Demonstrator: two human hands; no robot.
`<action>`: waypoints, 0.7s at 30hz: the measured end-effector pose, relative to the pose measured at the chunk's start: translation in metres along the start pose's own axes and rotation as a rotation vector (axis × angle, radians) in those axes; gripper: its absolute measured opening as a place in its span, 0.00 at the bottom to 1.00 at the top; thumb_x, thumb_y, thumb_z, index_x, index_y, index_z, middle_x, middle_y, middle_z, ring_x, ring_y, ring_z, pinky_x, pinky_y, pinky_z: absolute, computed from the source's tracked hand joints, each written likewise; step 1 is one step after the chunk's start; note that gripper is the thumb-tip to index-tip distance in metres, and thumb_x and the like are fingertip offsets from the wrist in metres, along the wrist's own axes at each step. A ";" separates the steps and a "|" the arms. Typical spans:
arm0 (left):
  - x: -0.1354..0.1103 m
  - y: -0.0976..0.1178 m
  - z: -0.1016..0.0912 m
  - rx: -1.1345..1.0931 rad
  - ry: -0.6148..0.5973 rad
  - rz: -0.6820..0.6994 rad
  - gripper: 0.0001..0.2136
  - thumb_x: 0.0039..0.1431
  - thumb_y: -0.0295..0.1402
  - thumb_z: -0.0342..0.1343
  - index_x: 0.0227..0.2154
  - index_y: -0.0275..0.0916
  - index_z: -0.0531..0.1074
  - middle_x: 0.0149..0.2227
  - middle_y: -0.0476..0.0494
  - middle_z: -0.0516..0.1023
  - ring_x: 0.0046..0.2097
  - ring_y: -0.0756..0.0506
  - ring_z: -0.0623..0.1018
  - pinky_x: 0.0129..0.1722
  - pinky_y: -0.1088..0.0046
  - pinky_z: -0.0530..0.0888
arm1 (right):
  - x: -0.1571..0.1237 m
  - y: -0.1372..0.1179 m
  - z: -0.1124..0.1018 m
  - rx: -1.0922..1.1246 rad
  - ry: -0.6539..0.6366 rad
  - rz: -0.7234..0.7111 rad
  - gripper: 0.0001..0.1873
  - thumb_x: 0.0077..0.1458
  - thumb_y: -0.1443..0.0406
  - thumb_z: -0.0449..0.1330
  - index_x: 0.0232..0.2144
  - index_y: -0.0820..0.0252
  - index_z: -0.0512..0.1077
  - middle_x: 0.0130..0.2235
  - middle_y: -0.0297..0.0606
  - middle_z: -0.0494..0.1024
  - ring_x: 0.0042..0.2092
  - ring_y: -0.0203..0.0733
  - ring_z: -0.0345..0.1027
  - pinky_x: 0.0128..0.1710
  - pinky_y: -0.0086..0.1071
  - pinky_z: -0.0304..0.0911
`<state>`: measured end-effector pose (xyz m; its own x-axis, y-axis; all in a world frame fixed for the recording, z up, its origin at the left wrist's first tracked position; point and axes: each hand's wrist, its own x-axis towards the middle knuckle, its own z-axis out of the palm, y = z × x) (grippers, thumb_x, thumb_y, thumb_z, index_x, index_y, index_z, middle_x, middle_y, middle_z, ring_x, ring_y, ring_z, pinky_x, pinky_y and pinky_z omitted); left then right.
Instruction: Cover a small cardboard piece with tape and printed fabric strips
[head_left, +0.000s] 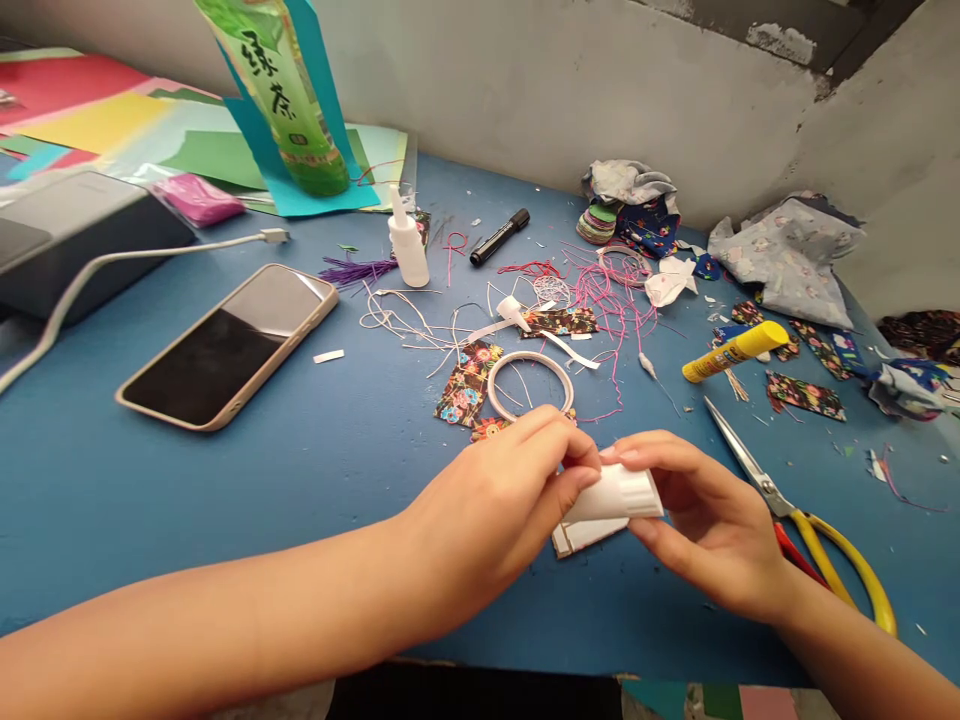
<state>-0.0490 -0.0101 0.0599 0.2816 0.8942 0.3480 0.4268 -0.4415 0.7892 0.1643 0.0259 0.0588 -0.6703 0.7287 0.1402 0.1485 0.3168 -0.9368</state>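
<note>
Smooth white paper-like roll [621, 492], held between 2 hands: left hand [510, 485] palm down, fingers pinching 1 end; right hand [716, 525], fingers curved, gripping the other.

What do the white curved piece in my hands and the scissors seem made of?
The white curved piece is probably matte paper or card, judging by its dull, bent surface. The scissors have shiny blades, likely metal, silvery and reflecting light; the smooth yellow and red handles suggest plastic.

Blue tabletop [67, 500], grey wall [510, 110] behind, dark chipped strip [855, 25] at upper right.
</note>
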 end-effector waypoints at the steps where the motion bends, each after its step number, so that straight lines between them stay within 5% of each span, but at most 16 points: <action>1: 0.000 0.000 -0.001 -0.015 0.009 -0.014 0.07 0.65 0.25 0.46 0.32 0.38 0.66 0.33 0.47 0.73 0.33 0.51 0.72 0.31 0.77 0.70 | 0.000 0.000 0.000 -0.006 0.006 -0.005 0.21 0.57 0.70 0.60 0.51 0.45 0.69 0.47 0.41 0.73 0.48 0.43 0.70 0.41 0.31 0.72; 8: -0.001 0.000 -0.004 -0.221 0.032 -0.156 0.03 0.61 0.27 0.53 0.34 0.39 0.72 0.31 0.50 0.77 0.32 0.52 0.76 0.27 0.82 0.72 | -0.002 -0.001 -0.002 -0.004 0.013 -0.012 0.21 0.57 0.70 0.59 0.51 0.45 0.68 0.48 0.41 0.73 0.49 0.44 0.69 0.41 0.33 0.72; 21: -0.001 0.002 -0.004 -0.208 0.063 -0.061 0.04 0.61 0.26 0.55 0.36 0.39 0.73 0.33 0.50 0.79 0.34 0.52 0.77 0.30 0.82 0.73 | 0.002 -0.003 -0.001 0.141 0.013 0.071 0.20 0.53 0.65 0.66 0.48 0.43 0.72 0.43 0.35 0.74 0.40 0.36 0.73 0.39 0.26 0.72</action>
<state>-0.0519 -0.0112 0.0629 0.2033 0.9247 0.3219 0.2533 -0.3672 0.8950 0.1637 0.0270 0.0625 -0.6522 0.7543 0.0751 0.0913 0.1766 -0.9800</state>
